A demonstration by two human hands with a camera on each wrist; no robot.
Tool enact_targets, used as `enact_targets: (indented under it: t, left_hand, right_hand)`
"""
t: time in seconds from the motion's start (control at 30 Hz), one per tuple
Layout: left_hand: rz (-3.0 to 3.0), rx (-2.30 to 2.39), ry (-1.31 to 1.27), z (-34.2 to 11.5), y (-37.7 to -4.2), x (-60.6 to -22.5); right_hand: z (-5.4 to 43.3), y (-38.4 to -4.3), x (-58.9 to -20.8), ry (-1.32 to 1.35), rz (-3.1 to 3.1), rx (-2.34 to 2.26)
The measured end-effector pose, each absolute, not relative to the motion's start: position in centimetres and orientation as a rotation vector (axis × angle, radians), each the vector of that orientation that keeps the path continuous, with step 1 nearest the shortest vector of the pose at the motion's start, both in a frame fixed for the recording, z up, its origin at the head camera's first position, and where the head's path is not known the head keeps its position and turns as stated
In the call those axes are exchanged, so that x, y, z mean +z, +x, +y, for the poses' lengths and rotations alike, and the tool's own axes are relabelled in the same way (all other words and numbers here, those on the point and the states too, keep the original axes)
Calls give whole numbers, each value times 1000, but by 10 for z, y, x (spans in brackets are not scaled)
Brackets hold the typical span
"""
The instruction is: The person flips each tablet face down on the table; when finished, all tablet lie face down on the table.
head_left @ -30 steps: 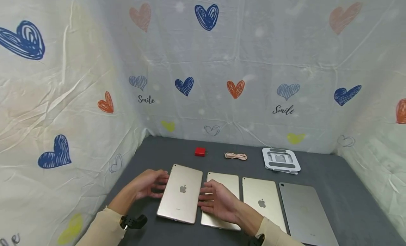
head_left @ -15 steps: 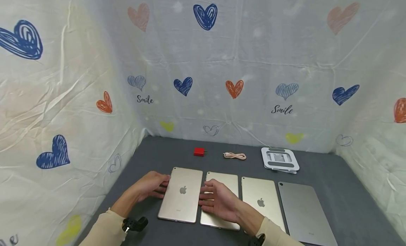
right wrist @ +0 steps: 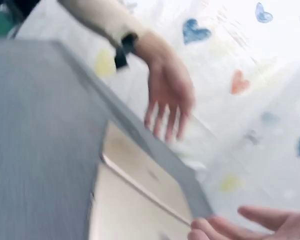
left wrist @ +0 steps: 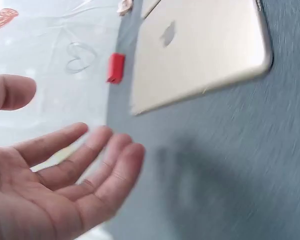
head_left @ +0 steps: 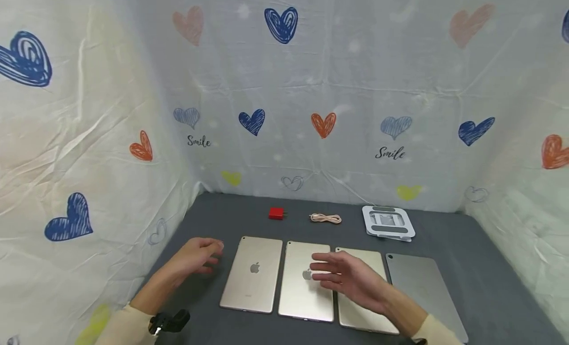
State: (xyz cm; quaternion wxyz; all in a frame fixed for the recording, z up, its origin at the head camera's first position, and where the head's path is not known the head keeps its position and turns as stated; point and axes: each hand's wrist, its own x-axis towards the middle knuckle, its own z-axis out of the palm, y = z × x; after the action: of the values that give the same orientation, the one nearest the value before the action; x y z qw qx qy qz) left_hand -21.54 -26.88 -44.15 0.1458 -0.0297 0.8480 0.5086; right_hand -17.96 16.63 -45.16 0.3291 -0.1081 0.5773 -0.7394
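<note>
Face down on the dark grey table lies a row of tablets: a gold tablet (head_left: 251,285) at the left, a second gold tablet (head_left: 304,300), a third gold tablet (head_left: 364,318) and a grey tablet (head_left: 426,285) at the right. My left hand (head_left: 193,261) hovers left of the leftmost tablet, fingers relaxed and holding nothing; its shadow falls on the table in the left wrist view. Over the second and third tablets is my right hand (head_left: 353,278), fingers extended and apart from them, partly hiding both. The left wrist view shows the leftmost tablet (left wrist: 200,50) beyond my fingertips.
Along the back of the table (head_left: 231,211) lie a red charger plug (head_left: 276,213), a coiled pale pink cable (head_left: 325,218) and a folded white stand (head_left: 388,223). White cloth with printed hearts (head_left: 284,98) rises behind and at both sides.
The leftmost tablet has settled flat on the table, straightened beside the second one. Both hands have let it go: the left drew away leftward, the right moved to the right.
</note>
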Motion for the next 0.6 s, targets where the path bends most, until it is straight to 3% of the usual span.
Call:
enact_targets:
  t: [0.23,0.37,0.5,0.6]
  left_hand:
    - [2925,1177,216,-309,-198,-363]
    - [3291,1024,373,-322,-191,-308]
    - [3602,873,600,-324,-188,-275]
    - [3743,691,734,-323,-189,-271]
  right_hand:
    - [265,-170,-400,-649,1848,-1851]
    - [310,-162,-367,-789,2439,-1646]
    - [343,-153,-349,-706,3214,-1092]
    - [364,-154,-345,-667,3568,-729]
